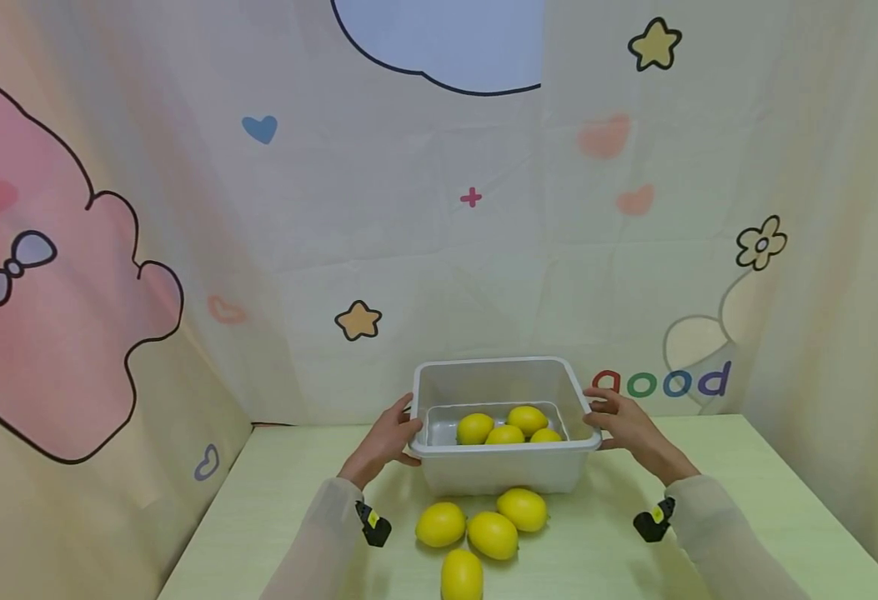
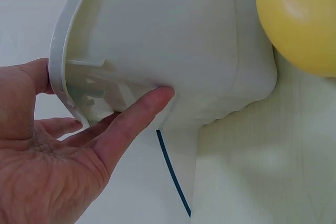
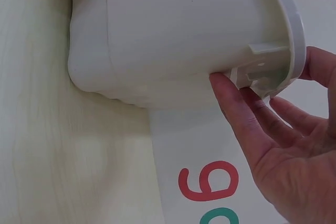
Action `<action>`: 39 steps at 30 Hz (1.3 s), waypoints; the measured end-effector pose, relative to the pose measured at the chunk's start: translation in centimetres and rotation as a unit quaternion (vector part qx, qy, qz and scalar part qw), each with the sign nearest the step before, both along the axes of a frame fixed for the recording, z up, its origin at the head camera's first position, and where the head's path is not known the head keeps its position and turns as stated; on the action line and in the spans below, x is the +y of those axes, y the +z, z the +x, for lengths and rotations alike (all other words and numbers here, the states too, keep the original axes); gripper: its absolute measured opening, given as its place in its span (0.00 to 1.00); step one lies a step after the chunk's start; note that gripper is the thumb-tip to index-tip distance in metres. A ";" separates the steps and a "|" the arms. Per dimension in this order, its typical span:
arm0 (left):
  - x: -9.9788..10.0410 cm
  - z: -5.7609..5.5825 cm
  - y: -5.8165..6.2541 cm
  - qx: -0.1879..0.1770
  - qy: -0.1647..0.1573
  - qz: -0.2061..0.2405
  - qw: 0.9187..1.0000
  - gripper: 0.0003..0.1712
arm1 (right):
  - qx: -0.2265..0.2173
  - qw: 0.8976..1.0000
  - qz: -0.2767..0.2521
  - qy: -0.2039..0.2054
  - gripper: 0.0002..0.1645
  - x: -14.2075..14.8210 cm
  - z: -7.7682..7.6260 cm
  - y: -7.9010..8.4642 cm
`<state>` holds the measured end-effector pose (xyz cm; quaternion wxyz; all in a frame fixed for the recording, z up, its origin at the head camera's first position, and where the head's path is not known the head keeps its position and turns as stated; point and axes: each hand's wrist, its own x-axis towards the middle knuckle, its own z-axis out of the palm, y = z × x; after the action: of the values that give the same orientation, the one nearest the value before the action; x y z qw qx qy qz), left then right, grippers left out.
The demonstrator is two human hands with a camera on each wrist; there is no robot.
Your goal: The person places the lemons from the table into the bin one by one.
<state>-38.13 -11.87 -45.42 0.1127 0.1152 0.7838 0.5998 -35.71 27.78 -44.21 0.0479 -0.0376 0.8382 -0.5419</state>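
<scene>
A white plastic tub stands at the back of the table with several yellow lemons inside. My left hand holds its left rim, thumb over the edge and fingers beneath, against the side wall. On the opposite side my right hand grips the right rim the same way. Both wrist views show the fingertips touching the wall under the rim. Several more lemons lie on the table in front of the tub, between my forearms. The tub's front wall hides the lower parts of the lemons inside.
The pale wooden table runs back to a hanging cloth printed with stars, hearts and the word "good". That cloth stands close behind the tub. A pink cartoon figure is printed on the left side cloth.
</scene>
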 end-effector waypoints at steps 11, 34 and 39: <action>0.0 0.1 0.2 0.006 0.032 -0.022 0.999 0.38 | 0.002 1.000 -0.007 0.005 0.37 -0.2 -0.1 -0.2; -0.5 2.7 1.6 0.096 0.064 -0.123 0.986 0.39 | 0.000 1.000 -0.009 -0.003 0.37 -0.1 0.0 -0.3; -0.3 3.9 2.2 0.148 0.068 -0.163 0.973 0.38 | 0.002 1.000 -0.009 -0.001 0.37 0.0 0.1 -0.3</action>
<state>-34.26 -12.19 -43.18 -0.0283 0.1290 0.8848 0.4468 -35.64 27.76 -44.48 0.0457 -0.0380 0.8335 -0.5493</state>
